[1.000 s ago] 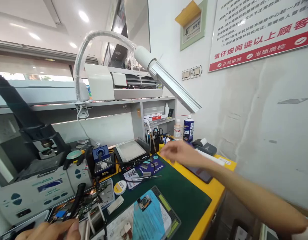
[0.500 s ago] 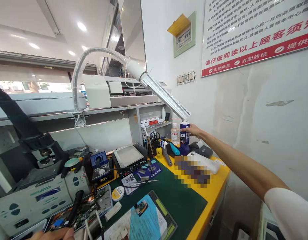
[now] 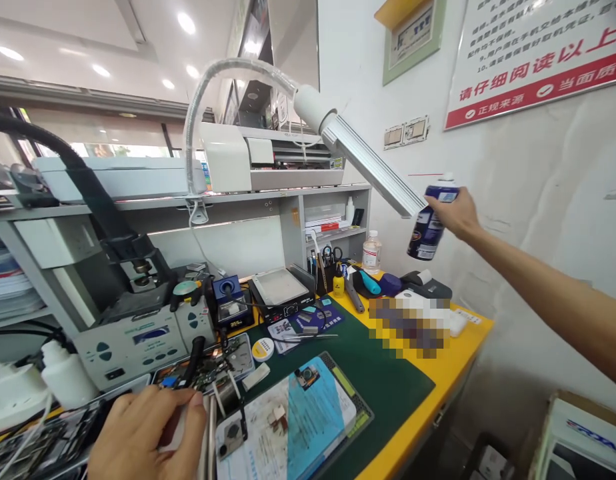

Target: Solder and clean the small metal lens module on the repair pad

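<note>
Cluttered with repair gear, the surface (image 3: 403,400) carries a green mat. At its near edge the left hand (image 3: 148,433) has fingers closed on a black tool handle (image 3: 193,357). Beyond the far right corner, the right hand (image 3: 455,213) lifts a blue spray can (image 3: 428,223), fingers wrapped around it, probably to bring it over.

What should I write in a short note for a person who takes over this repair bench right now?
Right hand: stretched out, closed around a dark blue spray can with a white cap, held tilted in the air above the yellow edge of the bench, beside the end of the silver gooseneck lamp.
Left hand: low at the near edge, fingers closed on a black-handled tool over the tray with a circuit board.
Done: can lifted off the bench.
Left: can not yet used or set down; the board lies open.
</note>
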`<state>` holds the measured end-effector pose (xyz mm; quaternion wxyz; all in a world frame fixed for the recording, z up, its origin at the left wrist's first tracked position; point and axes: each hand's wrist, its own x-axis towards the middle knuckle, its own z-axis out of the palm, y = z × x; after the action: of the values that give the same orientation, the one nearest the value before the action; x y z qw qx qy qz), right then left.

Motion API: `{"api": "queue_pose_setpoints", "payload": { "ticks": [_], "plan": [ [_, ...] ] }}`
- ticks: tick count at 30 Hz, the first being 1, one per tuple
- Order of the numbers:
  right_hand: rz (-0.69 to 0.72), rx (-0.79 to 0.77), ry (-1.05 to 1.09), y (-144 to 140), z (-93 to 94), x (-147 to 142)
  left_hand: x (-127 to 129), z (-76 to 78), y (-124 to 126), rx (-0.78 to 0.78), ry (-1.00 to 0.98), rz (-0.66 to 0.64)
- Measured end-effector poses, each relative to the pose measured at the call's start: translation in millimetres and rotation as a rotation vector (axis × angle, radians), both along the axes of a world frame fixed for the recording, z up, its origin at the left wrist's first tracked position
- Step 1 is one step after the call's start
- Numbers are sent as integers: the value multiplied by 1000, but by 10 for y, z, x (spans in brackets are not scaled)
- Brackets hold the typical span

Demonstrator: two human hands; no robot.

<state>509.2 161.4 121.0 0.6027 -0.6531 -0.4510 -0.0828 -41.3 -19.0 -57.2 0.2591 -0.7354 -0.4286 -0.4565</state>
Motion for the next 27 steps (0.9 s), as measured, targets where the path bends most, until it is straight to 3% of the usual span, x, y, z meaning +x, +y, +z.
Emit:
{"api": "queue_pose_setpoints", "payload": {
  "ticks": [4,9,12,14,16,20,27],
  "plan": [
    [1,-66,-101,-537,-41,-105,28,34,-23,-1,32,0],
    [123,-129,-251,-1365,-322,-443,69,79,-49,-13,43,-10],
    [282,-258,-313,-1878,-597,-778,85,97,-53,-14,45,-16],
    [508,-368,-320,-2166,-818,-1029,92,104,-52,-13,39,-14],
    [674,-381,-413,-2373,-1030,-1265,92,103,-49,-11,33,-15],
    [823,-413,-620,-2531,-1254,-1638,74,76,-47,-19,24,-22],
    [1022,-378,-629,-2462,-1090,-2114,52,57,-48,-17,1,-15]
  ]
}}
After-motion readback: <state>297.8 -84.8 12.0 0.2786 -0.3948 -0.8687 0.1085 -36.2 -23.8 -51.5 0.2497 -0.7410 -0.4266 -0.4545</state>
